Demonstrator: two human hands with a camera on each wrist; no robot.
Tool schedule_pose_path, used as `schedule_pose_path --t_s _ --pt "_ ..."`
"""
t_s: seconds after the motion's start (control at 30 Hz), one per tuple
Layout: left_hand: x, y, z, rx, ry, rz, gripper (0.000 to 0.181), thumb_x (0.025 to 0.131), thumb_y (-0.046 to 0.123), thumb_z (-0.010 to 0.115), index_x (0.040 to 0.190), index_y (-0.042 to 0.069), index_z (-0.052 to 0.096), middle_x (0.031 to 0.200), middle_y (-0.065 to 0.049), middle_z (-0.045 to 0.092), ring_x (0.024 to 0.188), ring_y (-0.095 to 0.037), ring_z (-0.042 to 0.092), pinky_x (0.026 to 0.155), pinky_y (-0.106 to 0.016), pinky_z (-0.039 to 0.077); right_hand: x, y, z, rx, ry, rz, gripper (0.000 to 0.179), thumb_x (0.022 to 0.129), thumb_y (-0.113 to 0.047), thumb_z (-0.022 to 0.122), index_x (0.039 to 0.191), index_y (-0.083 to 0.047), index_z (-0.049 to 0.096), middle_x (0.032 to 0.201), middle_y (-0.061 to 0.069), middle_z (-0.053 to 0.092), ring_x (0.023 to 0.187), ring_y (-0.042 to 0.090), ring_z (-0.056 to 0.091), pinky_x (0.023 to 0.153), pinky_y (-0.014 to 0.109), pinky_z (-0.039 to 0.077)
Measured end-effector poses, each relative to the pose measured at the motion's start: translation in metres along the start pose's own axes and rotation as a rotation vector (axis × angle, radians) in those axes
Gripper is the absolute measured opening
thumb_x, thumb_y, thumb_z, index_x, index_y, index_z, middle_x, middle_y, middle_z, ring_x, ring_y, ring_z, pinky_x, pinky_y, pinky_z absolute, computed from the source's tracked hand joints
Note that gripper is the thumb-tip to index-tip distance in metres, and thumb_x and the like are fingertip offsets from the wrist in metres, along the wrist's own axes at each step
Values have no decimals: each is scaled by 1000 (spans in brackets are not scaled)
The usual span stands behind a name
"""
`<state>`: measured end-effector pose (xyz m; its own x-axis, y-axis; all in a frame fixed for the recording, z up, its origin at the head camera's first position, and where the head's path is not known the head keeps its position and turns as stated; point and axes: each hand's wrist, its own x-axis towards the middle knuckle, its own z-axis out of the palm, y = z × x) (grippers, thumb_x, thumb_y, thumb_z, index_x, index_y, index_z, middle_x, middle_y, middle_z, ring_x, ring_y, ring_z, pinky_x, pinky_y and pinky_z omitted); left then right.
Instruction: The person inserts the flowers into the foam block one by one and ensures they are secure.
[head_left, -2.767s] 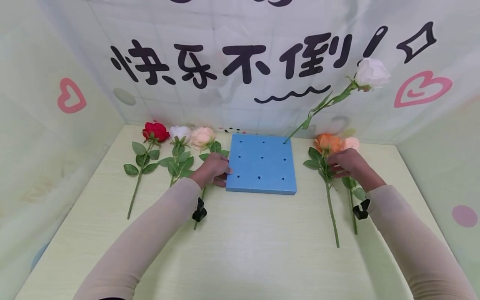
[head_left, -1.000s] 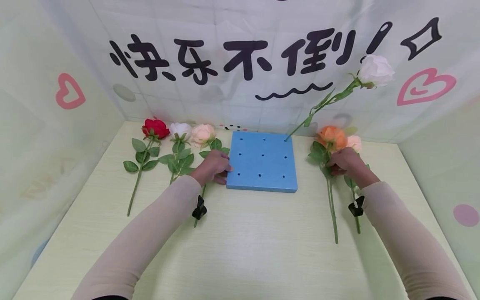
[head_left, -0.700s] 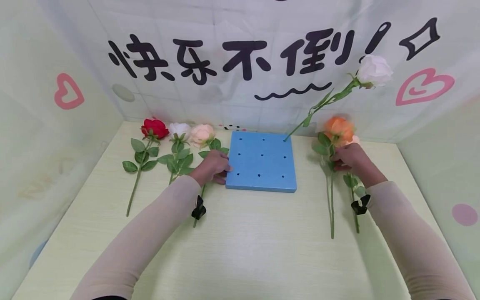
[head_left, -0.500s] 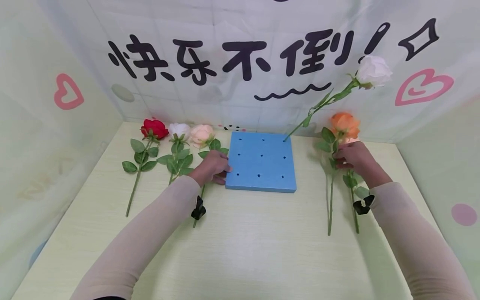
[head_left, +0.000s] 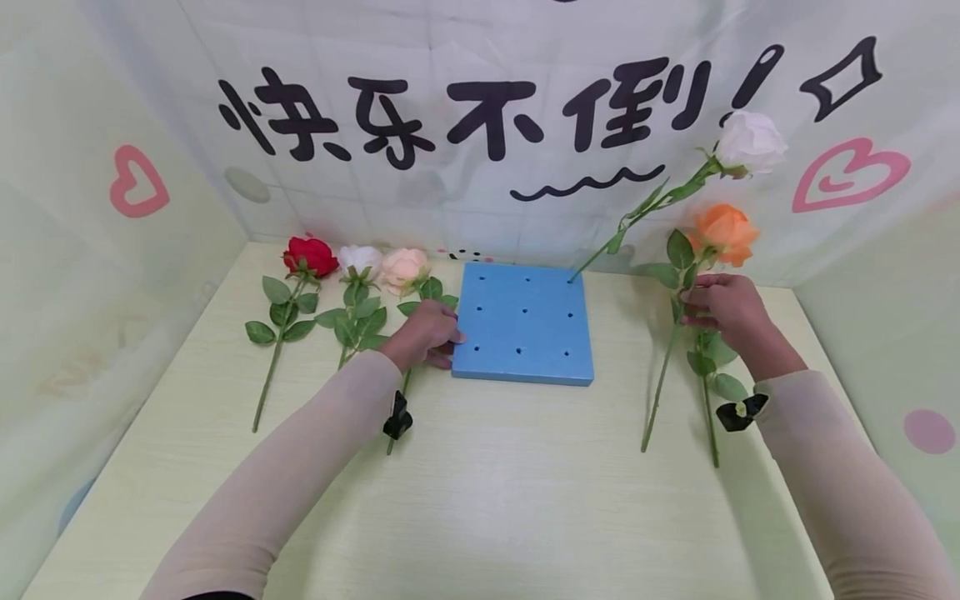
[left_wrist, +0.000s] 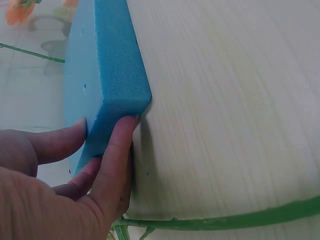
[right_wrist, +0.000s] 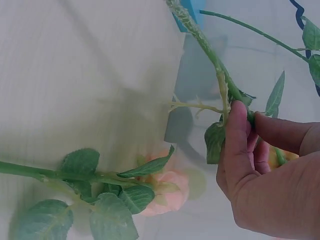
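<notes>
From where I stand, the right hand (head_left: 723, 308) pinches the leafy stem of an orange rose (head_left: 726, 235) between thumb and fingers. The bloom is tipped up towards the back right and the stem slants down to the left; I can't tell whether its cut end touches the bench (head_left: 495, 483). Beneath that hand a pale pink rose (right_wrist: 170, 192) lies along the bench, its bloom hidden from the head view but plain from the right wrist.

The left hand (head_left: 426, 332) grips the left edge of a blue block (head_left: 498, 329), thumb on the top face and fingers against the side. The block sits flat near the back of the bench, its holes in three rows of three. A tall white rose (head_left: 750, 143) stands in the back right hole, leaning well over to the right.

To the left of the block lie a red rose (head_left: 310, 257), a second, white one (head_left: 360, 260) and a peach rose (head_left: 405, 271), whose stem passes under the left hand.
</notes>
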<state>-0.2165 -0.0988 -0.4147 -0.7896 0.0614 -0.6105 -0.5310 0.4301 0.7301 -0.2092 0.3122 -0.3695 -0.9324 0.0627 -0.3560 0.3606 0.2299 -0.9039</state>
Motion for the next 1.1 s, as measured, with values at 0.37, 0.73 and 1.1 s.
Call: schedule_pose_path --t_s 0.37,0.73,1.1 --pt "1 0 -1 -2 0 0 53 92 0 61 143 4 45 103 -19 60 87 -28 63 65 -38 62 -10 -12 -5 152 95 -107 19 95 -6 60 109 -1 47 85 -4 60 75 9 60 66 25 60" --pt "2 0 -1 -3 2 -2 53 92 0 61 143 4 45 106 -19 60 89 -29 63 65 -38 62 -13 -19 -9 358 171 -216 23 92 2 61 105 -3 42 78 -1 54 73 10 64 61 26 60" --pt "1 2 0 -2 2 -11 51 93 0 61 142 5 45 107 -20 58 93 -30 62 65 -38 61 -21 -27 -11 535 224 -320 25 87 8 64 103 -1 46 82 4 55 73 15 61 60 31 61"
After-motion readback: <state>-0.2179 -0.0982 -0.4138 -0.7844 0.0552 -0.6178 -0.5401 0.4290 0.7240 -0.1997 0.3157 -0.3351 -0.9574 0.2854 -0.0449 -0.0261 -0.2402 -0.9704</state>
